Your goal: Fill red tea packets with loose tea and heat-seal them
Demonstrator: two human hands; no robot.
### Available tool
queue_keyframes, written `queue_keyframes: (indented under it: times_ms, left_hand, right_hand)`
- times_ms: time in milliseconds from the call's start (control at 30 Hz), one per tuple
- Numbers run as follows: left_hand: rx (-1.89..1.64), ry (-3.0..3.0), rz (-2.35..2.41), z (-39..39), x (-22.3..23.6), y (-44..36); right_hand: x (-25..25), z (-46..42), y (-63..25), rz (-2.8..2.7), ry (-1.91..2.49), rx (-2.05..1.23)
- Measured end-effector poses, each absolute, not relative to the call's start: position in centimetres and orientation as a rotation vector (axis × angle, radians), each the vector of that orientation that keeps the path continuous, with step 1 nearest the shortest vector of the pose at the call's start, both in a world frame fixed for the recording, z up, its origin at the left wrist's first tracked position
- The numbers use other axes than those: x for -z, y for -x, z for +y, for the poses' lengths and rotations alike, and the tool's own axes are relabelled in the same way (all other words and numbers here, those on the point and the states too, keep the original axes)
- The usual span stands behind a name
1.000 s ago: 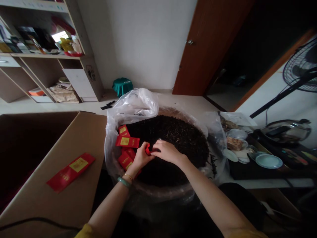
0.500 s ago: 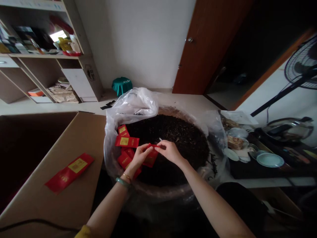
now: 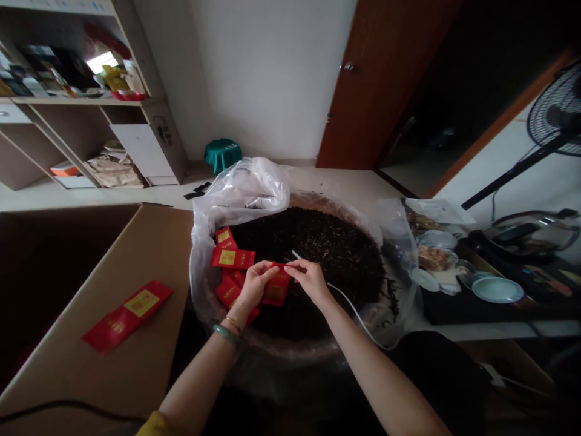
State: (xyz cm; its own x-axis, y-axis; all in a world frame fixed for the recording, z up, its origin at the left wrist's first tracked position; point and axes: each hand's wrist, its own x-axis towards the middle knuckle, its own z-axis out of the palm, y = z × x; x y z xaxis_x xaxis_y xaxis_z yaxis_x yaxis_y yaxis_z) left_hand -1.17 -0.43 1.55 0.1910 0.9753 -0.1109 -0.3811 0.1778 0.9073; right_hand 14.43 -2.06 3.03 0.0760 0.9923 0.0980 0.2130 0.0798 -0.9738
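Over a wide round container lined with clear plastic (image 3: 240, 192), both my hands pinch the top edge of a red packet (image 3: 276, 287) with gold print. My left hand (image 3: 256, 281) grips its left corner; a jade bangle and a thin gold bracelet circle that wrist. My right hand (image 3: 308, 278) holds the right corner between thumb and finger. A thin pale stick-like end (image 3: 296, 254) pokes out beyond the right fingers, and a white cord (image 3: 358, 315) runs out from under that hand. Dark loose tea-like leaves (image 3: 336, 248) fill the container. Several red packets (image 3: 233, 258) lie at its left side.
On the left, a cardboard box (image 3: 158, 254) has one red packet (image 3: 127, 318) on its flap. To the right, a low table holds a pale dish (image 3: 497, 290), jars and a glass-lidded pot. A fan (image 3: 556, 115) stands behind it.
My right hand has shifted slightly down and the packet's face shows more fully. The white cord now shows beside my right wrist. The camera has tilted a little.
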Motion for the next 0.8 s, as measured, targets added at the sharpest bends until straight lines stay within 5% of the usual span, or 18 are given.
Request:
queue_keyframes:
  times_ms: [800]
  left_hand:
    - [-1.164,-1.19,0.978,-0.3,-0.9,0.7]
  right_hand:
    - [-2.0,-3.4,-15.6,-1.239,1.323,-1.013]
